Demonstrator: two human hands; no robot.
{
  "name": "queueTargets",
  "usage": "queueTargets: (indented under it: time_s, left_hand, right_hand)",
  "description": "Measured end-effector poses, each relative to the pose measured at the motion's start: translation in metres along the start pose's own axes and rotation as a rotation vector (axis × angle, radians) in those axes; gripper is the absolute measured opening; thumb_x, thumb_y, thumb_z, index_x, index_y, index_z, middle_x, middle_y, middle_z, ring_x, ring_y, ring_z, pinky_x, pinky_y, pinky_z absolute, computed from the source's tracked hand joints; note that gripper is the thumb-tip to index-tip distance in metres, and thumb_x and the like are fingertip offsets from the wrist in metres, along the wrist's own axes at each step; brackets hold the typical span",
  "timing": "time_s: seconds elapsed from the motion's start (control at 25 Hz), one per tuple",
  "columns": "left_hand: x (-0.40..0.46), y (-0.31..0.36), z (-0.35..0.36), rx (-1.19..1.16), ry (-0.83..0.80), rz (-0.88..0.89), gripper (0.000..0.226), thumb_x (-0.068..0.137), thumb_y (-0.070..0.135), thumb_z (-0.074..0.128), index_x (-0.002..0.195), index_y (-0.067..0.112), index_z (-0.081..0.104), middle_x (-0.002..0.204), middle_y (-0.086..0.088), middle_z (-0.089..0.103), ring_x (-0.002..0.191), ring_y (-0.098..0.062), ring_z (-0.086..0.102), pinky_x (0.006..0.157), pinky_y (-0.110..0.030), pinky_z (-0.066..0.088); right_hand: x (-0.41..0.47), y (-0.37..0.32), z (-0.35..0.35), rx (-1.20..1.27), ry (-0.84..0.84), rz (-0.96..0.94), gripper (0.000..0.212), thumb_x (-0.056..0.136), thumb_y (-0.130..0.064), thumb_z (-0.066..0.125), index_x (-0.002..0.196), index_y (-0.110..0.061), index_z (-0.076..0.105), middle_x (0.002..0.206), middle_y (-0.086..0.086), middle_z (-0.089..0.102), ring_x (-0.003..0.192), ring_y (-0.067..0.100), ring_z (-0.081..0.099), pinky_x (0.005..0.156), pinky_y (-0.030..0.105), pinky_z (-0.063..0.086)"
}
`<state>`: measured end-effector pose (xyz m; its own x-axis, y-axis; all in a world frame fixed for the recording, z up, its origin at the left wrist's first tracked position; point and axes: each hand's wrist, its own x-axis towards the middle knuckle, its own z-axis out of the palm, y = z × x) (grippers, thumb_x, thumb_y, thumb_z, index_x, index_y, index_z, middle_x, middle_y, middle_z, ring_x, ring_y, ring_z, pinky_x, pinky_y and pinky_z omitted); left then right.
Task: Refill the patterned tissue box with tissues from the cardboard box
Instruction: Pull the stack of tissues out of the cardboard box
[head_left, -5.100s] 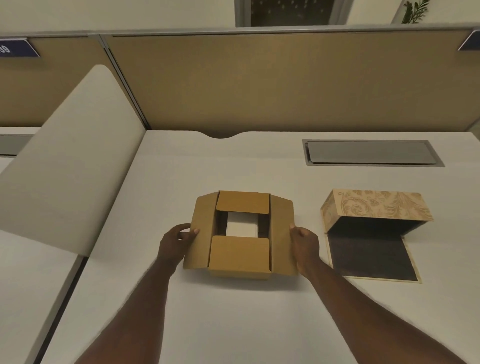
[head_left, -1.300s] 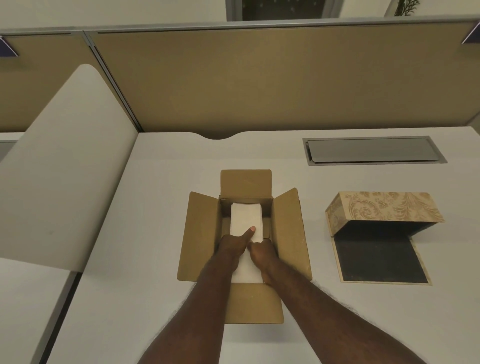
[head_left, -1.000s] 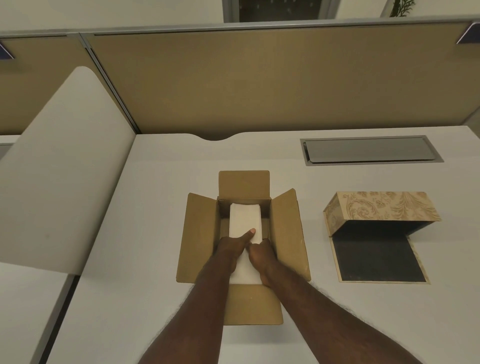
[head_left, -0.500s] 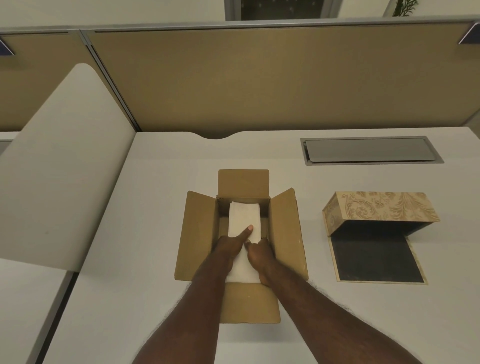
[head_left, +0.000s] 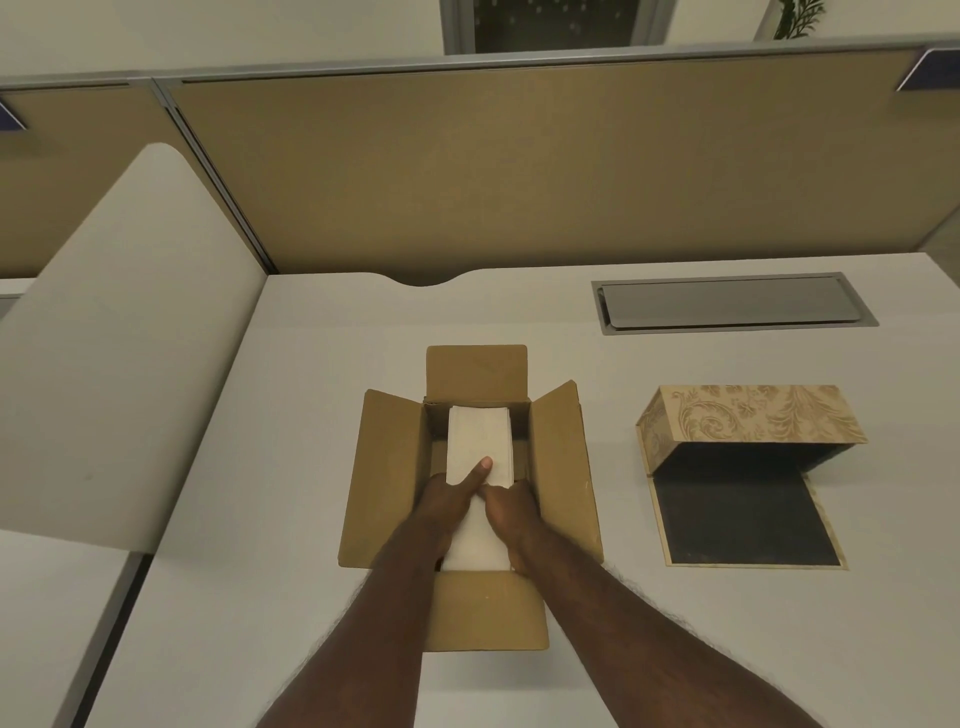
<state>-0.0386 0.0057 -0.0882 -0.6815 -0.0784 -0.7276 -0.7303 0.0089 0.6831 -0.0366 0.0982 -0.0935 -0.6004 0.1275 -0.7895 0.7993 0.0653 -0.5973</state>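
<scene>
The brown cardboard box (head_left: 387, 478) lies in the middle of the white desk with all its flaps folded outward. Inside it sits a white stack of tissues (head_left: 480, 441). My left hand (head_left: 449, 496) grips the stack's left side, thumb lying on top. My right hand (head_left: 511, 506) holds its right side, fingers down between stack and box wall. To the right the patterned tissue box (head_left: 748, 415) stands open, its dark-lined lid (head_left: 737, 519) flat on the desk toward me.
A metal cable hatch (head_left: 732, 304) is set into the desk behind the patterned box. A tan partition wall (head_left: 519, 166) closes the far side. A white curved divider panel (head_left: 119, 338) rises at the left desk edge.
Five seconds ago both hands held the box's outer flaps; now the flaps are spread and both hands grip the tissue stack. Over the last second the hands have barely moved.
</scene>
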Motion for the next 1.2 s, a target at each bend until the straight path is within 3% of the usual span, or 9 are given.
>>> queueTargets:
  time_s: [0.24,0.4,0.52,0.6,1.0,1.2]
  left_hand:
    - [-0.013,0.002,0.001,-0.039,0.023,0.029,0.075,0.072,0.067,0.070,0.123,0.013,0.061,0.114,-0.009,0.070,0.103,-0.029,0.067,0.093,-0.050,0.055]
    - [-0.018,0.006,0.001,-0.035,0.044,0.107,0.079,0.070,0.073,0.062,0.126,0.017,0.058,0.118,-0.008,0.068,0.102,-0.027,0.067,0.092,-0.049,0.056]
    - [-0.018,0.003,0.001,-0.034,0.062,0.140,0.107,0.044,0.090,0.062,0.126,0.020,0.058,0.118,-0.006,0.069,0.102,-0.028,0.069,0.093,-0.052,0.056]
    - [-0.015,-0.002,0.001,-0.028,0.063,0.149,0.117,0.035,0.094,0.060,0.126,0.021,0.057,0.118,-0.006,0.069,0.103,-0.028,0.068,0.093,-0.053,0.055]
    - [-0.039,0.013,0.002,-0.053,0.048,0.092,0.062,0.086,0.065,0.048,0.122,0.016,0.057,0.115,-0.008,0.067,0.100,-0.027,0.067,0.094,-0.048,0.054]
    - [-0.043,0.020,0.003,-0.067,0.036,0.098,0.063,0.086,0.067,0.049,0.124,0.018,0.058,0.117,-0.009,0.068,0.102,-0.027,0.068,0.093,-0.049,0.055]
  right_hand:
    - [-0.002,-0.004,-0.002,0.032,-0.076,0.049,0.062,0.080,-0.053,0.059,0.127,-0.014,0.052,0.118,0.010,0.063,0.103,0.030,0.062,0.095,0.047,0.053]
    - [-0.015,-0.013,-0.009,0.088,-0.168,0.028,0.058,0.080,-0.058,0.055,0.122,-0.018,0.055,0.115,0.008,0.065,0.101,0.029,0.063,0.095,0.047,0.053]
    - [-0.019,-0.013,-0.018,0.128,-0.247,0.022,0.042,0.091,-0.048,0.052,0.120,-0.018,0.056,0.117,0.010,0.064,0.104,0.030,0.061,0.095,0.045,0.051]
    - [-0.020,-0.011,-0.020,0.140,-0.262,0.023,0.043,0.091,-0.048,0.053,0.121,-0.018,0.056,0.116,0.011,0.065,0.104,0.031,0.061,0.097,0.047,0.050]
    - [-0.027,-0.008,-0.011,0.094,-0.190,-0.006,0.068,0.066,-0.060,0.061,0.121,-0.021,0.056,0.112,0.006,0.066,0.099,0.028,0.062,0.094,0.049,0.052]
    - [-0.030,-0.011,-0.012,0.054,-0.156,-0.049,0.077,0.060,-0.066,0.063,0.123,-0.023,0.053,0.112,0.005,0.065,0.099,0.027,0.063,0.091,0.049,0.054]
